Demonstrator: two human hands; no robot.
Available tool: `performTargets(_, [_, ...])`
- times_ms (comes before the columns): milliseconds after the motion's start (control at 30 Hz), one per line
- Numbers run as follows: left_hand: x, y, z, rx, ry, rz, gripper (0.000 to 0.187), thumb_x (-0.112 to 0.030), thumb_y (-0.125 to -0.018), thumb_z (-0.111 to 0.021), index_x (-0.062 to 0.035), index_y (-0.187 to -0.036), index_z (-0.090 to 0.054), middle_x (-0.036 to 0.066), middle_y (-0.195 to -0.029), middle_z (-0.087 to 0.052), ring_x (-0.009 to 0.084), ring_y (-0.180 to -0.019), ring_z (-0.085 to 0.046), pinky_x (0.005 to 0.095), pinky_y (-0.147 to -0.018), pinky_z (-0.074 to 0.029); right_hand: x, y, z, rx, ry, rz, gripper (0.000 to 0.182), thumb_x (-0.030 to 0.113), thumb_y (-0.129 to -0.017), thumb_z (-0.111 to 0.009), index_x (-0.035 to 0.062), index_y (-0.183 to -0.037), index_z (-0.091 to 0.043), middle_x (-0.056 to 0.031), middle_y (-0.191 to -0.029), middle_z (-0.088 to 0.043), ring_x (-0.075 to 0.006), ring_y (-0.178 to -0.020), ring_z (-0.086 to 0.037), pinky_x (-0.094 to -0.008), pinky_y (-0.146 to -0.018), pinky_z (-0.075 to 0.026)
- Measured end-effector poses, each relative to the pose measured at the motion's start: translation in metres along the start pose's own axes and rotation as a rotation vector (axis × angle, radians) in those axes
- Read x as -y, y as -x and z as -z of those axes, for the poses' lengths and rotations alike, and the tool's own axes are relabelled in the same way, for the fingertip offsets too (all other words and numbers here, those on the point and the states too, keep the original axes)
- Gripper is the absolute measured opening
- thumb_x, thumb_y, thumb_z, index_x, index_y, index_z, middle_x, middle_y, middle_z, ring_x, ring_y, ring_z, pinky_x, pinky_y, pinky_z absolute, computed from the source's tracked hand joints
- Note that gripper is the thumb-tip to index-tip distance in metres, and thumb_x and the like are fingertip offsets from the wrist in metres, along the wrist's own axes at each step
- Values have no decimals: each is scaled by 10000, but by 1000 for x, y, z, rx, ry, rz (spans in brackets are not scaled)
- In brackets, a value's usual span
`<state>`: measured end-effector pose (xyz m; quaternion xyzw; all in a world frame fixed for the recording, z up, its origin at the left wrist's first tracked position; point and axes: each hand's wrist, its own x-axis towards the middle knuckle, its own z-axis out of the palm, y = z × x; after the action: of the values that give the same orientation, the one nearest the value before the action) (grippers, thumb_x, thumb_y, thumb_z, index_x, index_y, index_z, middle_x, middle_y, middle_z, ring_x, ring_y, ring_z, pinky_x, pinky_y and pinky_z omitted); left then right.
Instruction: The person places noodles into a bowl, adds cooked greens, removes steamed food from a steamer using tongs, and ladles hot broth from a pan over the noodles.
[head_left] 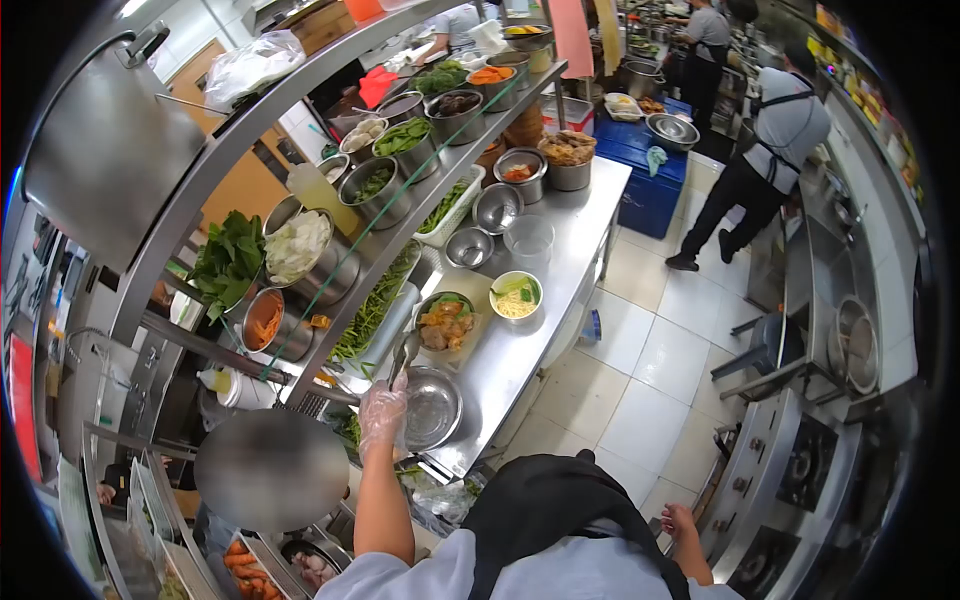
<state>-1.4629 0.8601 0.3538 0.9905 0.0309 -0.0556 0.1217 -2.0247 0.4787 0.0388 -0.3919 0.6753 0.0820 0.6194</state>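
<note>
My left hand [383, 412], in a clear plastic glove, is closed around the handle of a metal ladle [404, 350]. Just right of it on the steel counter sits a wide metal bowl [432, 408], which looks empty. Beyond the ladle stands a bowl of meat pieces with green leaves [446, 324]. Farther right is a white bowl of noodles with greens and a lime wedge [515, 296]. My right hand [677, 520], bare, hangs low at my right side, away from the counter, with its fingers curled and nothing visible in them.
A steel shelf [470, 150] with several vegetable containers runs above the counter [590, 215]. A stove [775, 480] stands on the right. Co-workers [785, 130] stand at the upper right, near a blue cooler [640, 180]. A person with a blurred head [272, 470] is at lower left.
</note>
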Motion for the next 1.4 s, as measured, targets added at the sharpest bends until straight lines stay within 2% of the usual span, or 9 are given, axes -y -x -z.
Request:
performTargets(233, [3,18,-64,57,408,-682,452,-447,-963,-530,-12,-940,-650,291,-895,-627,463,-861,-602,511,-756,-458,-66,48,-21,-48,-239,55,94,216,-915,-581,135,-949,-615,15,-727,-580,-115,-580,-531,-285,-491,-453])
performTargets(500, [-62,97,-128,753,145,-1084,510,-475,-970,-465,11,-915,-606,295,-955,-610,486,-939,-562,543,-823,-426,-188,195,-93,-178,-286,231,249,244,-927,-634,64,-1095,-668,-30,-897,-675,-127,-665,-618,-274,-569,-517])
performTargets(600, [-73,140,-148,941,36,-1163,503,-456,-984,-451,12,-943,-631,293,-912,-622,480,-906,-579,529,-804,-435,-235,246,-112,-330,-296,375,278,309,-918,-655,46,-996,-699,-24,-711,-646,-108,-556,-560,-279,-556,-486])
performTargets(767, [-87,227,-166,1370,-48,-1229,398,-418,-996,-492,-52,-905,-619,56,-569,-530,158,-480,-509,339,-438,-371,-314,272,-138,-655,-220,621,325,292,-917,-637,22,-1094,-667,-119,-1021,-695,-201,-936,-650,-345,-857,-516])
performTargets(900, [-106,303,-215,1529,-214,-1642,449,-463,-975,-535,-26,-902,-606,33,-572,-529,113,-449,-490,275,-413,-375,-334,341,-152,-804,-426,512,319,301,-920,-615,40,-1097,-663,-115,-1014,-697,-211,-942,-651,-355,-863,-512])
performTargets(1067, [-34,526,-129,1368,-622,-2126,332,-334,-978,-510,-28,-873,-579,163,-729,-600,277,-605,-589,407,-579,-481,-390,433,-176,-821,-700,548,340,318,-917,-611,73,-1151,-641,-100,-1025,-682,-232,-893,-652,-377,-818,-514])
performTargets(1133, [-6,600,-164,1025,-294,-3126,351,-340,-985,-485,-12,-911,-583,239,-932,-640,437,-863,-600,517,-775,-467,-418,454,-185,-897,-704,515,345,318,-917,-610,78,-1163,-634,-101,-1024,-678,-236,-877,-652,-376,-802,-516])
performTargets(1200, [65,698,-97,1083,-627,-2841,398,-381,-990,-464,-13,-954,-611,262,-1025,-651,448,-958,-609,526,-817,-462,-444,484,-193,-979,-674,471,343,313,-923,-604,82,-1177,-626,-105,-1059,-665,-235,-853,-654,-361,-772,-524])
performTargets(1400, [236,901,-58,906,-677,-3273,563,-504,-976,-428,3,-1047,-661,266,-1101,-645,395,-1073,-615,479,-941,-466,-518,576,-226,-1275,-919,409,321,267,-933,-620,85,-1197,-620,-110,-1081,-643,-219,-834,-650,-343,-760,-528])
